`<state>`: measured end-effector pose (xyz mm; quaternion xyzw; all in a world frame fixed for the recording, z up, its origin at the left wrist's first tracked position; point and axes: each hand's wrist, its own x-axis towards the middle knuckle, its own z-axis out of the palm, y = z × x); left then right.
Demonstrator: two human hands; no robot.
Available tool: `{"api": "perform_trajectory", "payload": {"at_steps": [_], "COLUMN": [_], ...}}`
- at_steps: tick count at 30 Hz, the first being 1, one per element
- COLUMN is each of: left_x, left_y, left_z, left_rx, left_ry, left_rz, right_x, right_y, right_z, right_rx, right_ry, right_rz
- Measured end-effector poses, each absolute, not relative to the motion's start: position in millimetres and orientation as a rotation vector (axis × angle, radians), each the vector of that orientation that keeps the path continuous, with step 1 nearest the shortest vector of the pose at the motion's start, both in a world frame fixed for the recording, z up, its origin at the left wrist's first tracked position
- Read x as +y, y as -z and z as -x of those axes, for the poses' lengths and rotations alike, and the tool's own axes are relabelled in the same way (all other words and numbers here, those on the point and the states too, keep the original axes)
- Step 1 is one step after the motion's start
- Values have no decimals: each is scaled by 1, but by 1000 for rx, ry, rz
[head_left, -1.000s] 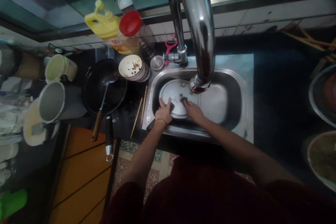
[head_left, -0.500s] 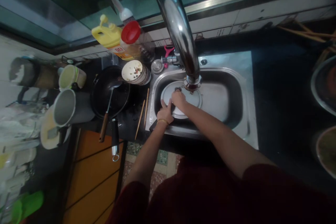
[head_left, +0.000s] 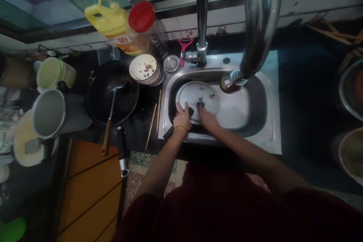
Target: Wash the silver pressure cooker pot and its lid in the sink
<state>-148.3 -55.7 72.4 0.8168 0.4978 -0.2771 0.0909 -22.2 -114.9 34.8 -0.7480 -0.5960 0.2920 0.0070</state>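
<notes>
A round grey metal lid [head_left: 188,92], which looks like a pressure cooker lid, lies in the left part of the steel sink [head_left: 273,128]. Small valve fittings stick up from its top. Its long black handle [head_left: 168,132] reaches over the sink's near rim. My left hand [head_left: 182,120] grips this handle, two fingers stretched forward over the lid. Beside it, my right hand [head_left: 209,118] presses a small dark scrubber [head_left: 200,104] against the lid's top. The scrubber is partly covered by my fingers, so its exact kind is unclear.
The faucet spout [head_left: 258,38] arches over the sink. Left of it are stacked bowls [head_left: 143,69] with food scraps, chopsticks [head_left: 151,124], and a black wok [head_left: 98,102] holding a spatula [head_left: 108,124]. Behind stand a red-lidded jar [head_left: 141,17] and a yellow jug [head_left: 109,17].
My right hand has moved right and nearer to me across the lid with the scrubber, uncovering the valve fittings. My left hand stays at the handle. The view has shifted.
</notes>
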Motion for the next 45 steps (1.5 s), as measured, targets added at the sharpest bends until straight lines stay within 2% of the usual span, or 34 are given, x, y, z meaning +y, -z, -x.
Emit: {"api": "perform_trajectory", "payload": {"at_steps": [6, 12, 17, 23, 28, 33, 39, 45], "left_x": [-51, -51, -51, -49, -46, -47, -46, -46], "left_y": [-72, -70, -69, -68, -71, -73, -73, -72], "left_z": [149, 150, 150, 151, 152, 150, 150, 150], "left_rx": [1465, 1455, 1455, 1438, 1436, 1437, 1418, 1418], "left_ry": [858, 820, 798, 796, 809, 827, 844, 827], "left_rz": [-2406, -2432, -2410, -2420, -2395, -2414, -2407, -2421], "right_x": [-83, -102, -86, -117, -87, -113, -80, -118], "right_y": [-53, -52, -51, -45, -45, -43, -51, -47], "right_z": [32, 21, 22, 17, 18, 9, 18, 22], "right_rx": [-1983, -2149, -2105, -2204, -2134, -2201, -2081, -2133], "right_ry": [-885, -908, -766, -895, -724, -878, -790, -962], "right_rz": [2218, 2106, 2167, 2106, 2139, 2094, 2152, 2113]}}
